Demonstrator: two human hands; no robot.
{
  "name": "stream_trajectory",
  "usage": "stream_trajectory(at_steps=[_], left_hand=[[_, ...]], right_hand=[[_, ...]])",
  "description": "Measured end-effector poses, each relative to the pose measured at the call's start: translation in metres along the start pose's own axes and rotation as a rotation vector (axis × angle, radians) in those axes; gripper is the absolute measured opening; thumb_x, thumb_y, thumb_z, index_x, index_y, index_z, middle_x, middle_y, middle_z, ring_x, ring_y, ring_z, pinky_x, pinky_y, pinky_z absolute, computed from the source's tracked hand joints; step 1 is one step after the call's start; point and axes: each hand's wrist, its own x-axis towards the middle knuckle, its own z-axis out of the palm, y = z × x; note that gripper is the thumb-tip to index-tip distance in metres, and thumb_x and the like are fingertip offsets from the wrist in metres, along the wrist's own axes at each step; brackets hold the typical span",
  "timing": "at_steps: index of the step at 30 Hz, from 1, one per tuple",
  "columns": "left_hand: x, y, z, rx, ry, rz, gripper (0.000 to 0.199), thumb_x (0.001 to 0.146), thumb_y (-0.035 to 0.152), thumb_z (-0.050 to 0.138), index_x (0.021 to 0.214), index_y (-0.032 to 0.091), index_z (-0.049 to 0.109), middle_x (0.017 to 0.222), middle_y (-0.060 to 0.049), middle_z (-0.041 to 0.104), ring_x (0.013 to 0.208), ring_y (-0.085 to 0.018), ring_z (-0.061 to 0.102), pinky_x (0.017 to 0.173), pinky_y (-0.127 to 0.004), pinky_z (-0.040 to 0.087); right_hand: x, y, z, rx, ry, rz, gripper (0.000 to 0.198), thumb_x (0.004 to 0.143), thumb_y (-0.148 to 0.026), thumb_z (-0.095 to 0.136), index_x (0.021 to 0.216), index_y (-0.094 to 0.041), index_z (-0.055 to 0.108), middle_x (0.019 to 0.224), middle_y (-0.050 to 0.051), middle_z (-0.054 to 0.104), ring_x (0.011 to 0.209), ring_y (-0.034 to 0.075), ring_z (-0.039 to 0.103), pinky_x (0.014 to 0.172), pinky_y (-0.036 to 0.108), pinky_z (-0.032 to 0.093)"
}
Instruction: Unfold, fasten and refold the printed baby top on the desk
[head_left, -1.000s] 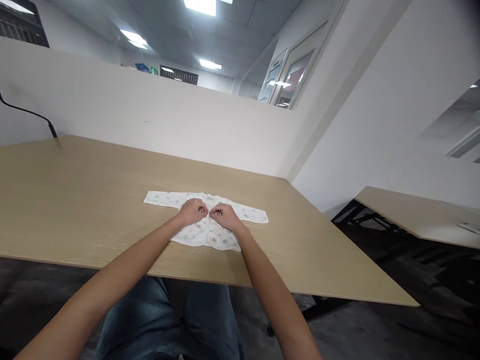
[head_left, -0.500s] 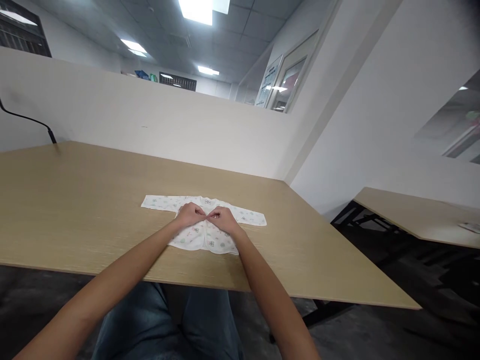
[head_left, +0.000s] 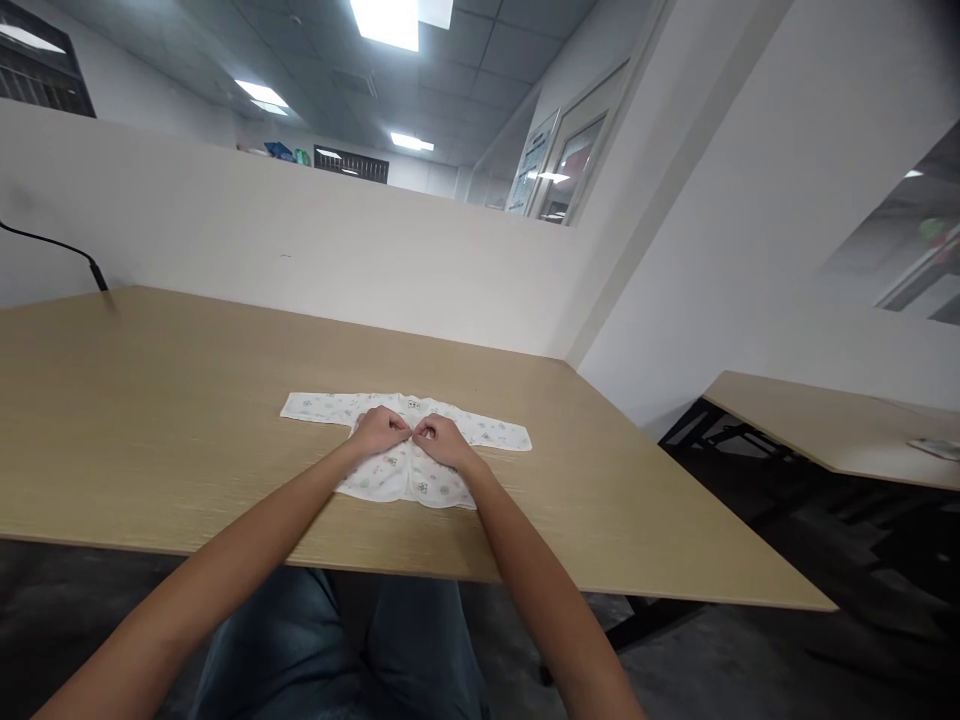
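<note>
Fingertips of both hands meet at the centre front of a small white printed baby shirt (head_left: 409, 478), curled tight and pinched on the cloth along its front opening. Left hand (head_left: 380, 431) and right hand (head_left: 444, 441) sit knuckle to knuckle, nearly touching. What exactly lies between the fingertips (a snap, a button, or just the fabric edge) is too small to make out.

Shirt lies flat on the wooden table (head_left: 150, 420), nearer the front edge than the back, roughly midway between the left and right ends of the visible top. Both sleeves are spread sideways: left sleeve (head_left: 315, 406) and right sleeve (head_left: 499, 434) fully in view. The hands and wrists cover the chest and upper placket. Hem points toward the front edge, short of it.

Print on the cloth: small coloured motifs, not legible.

Both forearms cross the front edge of the table; elbows cut off by the bottom of the view. Denim-clad knees (head_left: 405, 650) show below the table.

A black cable (head_left: 56, 245) comes in at the far left corner, its far end out of view. Second table (head_left: 832, 425) at right, partly cut off
</note>
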Motion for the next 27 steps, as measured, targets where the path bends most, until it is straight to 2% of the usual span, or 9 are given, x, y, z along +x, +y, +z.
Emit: stream_trajectory(at_steps=[3,7,14,21,27], left_hand=[[-0.001,0.0004,0.0012,0.011,0.014,0.039,0.022,0.075,0.037,0.065,0.078,0.021,0.08,0.076,-0.002,0.076,0.076,-0.02,0.067,0.066,-0.027,0.046],[-0.002,0.0028,0.0015,0.042,0.039,0.069,0.02,0.074,0.032,0.063,0.08,0.021,0.079,0.079,-0.002,0.076,0.075,-0.019,0.066,0.066,-0.026,0.045],[-0.0011,0.0035,0.0,0.026,0.032,0.079,0.016,0.069,0.023,0.062,0.077,0.02,0.076,0.077,-0.002,0.074,0.074,-0.018,0.065,0.063,-0.025,0.044],[-0.0015,0.001,0.0037,0.026,0.059,0.072,0.016,0.074,0.033,0.064,0.076,0.02,0.074,0.076,-0.001,0.073,0.071,-0.017,0.064,0.062,-0.025,0.042],[0.002,-0.0037,0.0038,0.026,0.039,0.093,0.016,0.071,0.026,0.062,0.077,0.02,0.075,0.076,-0.001,0.073,0.071,-0.017,0.064,0.061,-0.025,0.041]], right_hand=[[0.0008,-0.0008,0.0013,-0.016,0.003,0.003,0.005,0.076,-0.016,0.067,0.078,-0.019,0.071,0.083,0.002,0.067,0.076,0.015,0.057,0.071,0.027,0.043],[0.0013,-0.0026,0.0026,-0.021,0.011,-0.008,0.006,0.075,-0.013,0.067,0.077,-0.019,0.069,0.083,0.002,0.066,0.077,0.015,0.057,0.072,0.026,0.042],[0.0008,-0.0035,0.0019,-0.029,0.011,-0.048,0.007,0.076,-0.013,0.067,0.077,-0.019,0.068,0.084,0.001,0.066,0.079,0.015,0.057,0.074,0.026,0.043],[0.0012,-0.0004,0.0028,-0.019,0.029,-0.096,0.007,0.078,-0.012,0.066,0.079,-0.019,0.068,0.085,0.001,0.064,0.081,0.016,0.057,0.076,0.027,0.043],[0.0003,0.0009,0.0037,-0.018,0.04,-0.11,0.008,0.077,-0.012,0.065,0.079,-0.019,0.068,0.084,0.001,0.062,0.079,0.015,0.056,0.075,0.026,0.042]])
